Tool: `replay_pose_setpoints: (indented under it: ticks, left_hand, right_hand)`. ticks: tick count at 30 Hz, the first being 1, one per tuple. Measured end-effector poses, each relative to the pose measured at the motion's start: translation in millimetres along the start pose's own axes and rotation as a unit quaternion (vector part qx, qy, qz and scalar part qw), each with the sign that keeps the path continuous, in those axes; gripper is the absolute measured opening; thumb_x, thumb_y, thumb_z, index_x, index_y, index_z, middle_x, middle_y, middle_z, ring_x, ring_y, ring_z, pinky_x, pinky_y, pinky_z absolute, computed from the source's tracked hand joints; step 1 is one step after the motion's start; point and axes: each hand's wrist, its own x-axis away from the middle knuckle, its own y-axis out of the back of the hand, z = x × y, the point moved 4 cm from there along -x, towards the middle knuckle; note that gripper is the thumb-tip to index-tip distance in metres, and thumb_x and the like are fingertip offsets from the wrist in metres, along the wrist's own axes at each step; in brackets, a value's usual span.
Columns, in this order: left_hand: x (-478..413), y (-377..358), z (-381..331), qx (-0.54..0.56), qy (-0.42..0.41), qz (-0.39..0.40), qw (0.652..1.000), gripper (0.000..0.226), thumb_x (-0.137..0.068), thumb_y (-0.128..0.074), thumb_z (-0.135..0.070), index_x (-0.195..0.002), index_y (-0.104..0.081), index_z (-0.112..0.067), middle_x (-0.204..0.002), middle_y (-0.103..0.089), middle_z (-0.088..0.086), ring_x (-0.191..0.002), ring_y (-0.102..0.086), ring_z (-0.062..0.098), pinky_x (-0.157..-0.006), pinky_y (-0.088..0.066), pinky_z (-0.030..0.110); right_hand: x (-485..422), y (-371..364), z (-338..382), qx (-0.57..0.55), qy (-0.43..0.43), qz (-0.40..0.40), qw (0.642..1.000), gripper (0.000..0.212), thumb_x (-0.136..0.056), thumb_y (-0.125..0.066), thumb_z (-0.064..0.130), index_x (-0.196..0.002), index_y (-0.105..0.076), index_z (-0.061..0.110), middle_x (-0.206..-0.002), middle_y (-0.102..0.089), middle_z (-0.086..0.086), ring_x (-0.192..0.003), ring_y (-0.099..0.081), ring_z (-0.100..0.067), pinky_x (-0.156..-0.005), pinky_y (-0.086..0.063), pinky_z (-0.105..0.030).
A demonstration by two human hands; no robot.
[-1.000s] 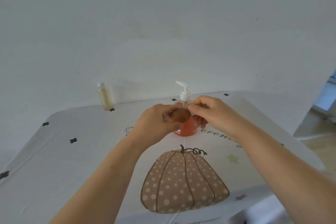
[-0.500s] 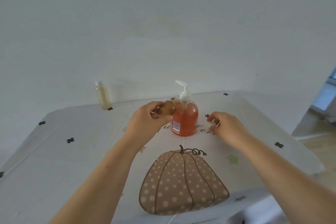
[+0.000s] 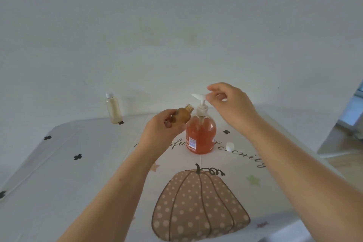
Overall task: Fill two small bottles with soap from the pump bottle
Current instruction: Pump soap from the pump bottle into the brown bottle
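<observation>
Mouth of uncapped amber bottle (image 3: 183, 116) just left of pump bottle (image 3: 201, 137) neck, left hand (image 3: 159, 129) gripping it. Right hand (image 3: 231, 108) at pump head (image 3: 198, 96), grip unclear. Pale bottle (image 3: 113, 109) well left, by table (image 3: 78, 182) back edge.

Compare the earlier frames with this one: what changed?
The right hand set the small white screw cap down on the pumpkin-print tablecloth, then rose to the white pump head of the orange soap bottle. The left hand still grips the small amber bottle, now uncapped. The soap bottle and the pale capped bottle behind stayed put.
</observation>
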Motion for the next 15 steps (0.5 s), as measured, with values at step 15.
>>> replay_pose_setpoints:
  ticks: [15]
  left_hand:
    - [-15, 5, -12, -0.019, -0.051, 0.017, 0.998, 0.027, -0.089, -0.066, -0.021, -0.109, -0.063, -0.039, -0.081, -0.069, -0.025, -0.078, -0.062, -0.002, -0.065, -0.043, 0.016]
  right_hand:
    - [-19, -13, 14, 0.066, 0.046, 0.093, 0.992, 0.028, -0.097, -0.062, 0.015, -0.121, -0.071, 0.026, -0.116, -0.06, 0.016, -0.102, -0.052, -0.003, -0.072, -0.032, -0.003]
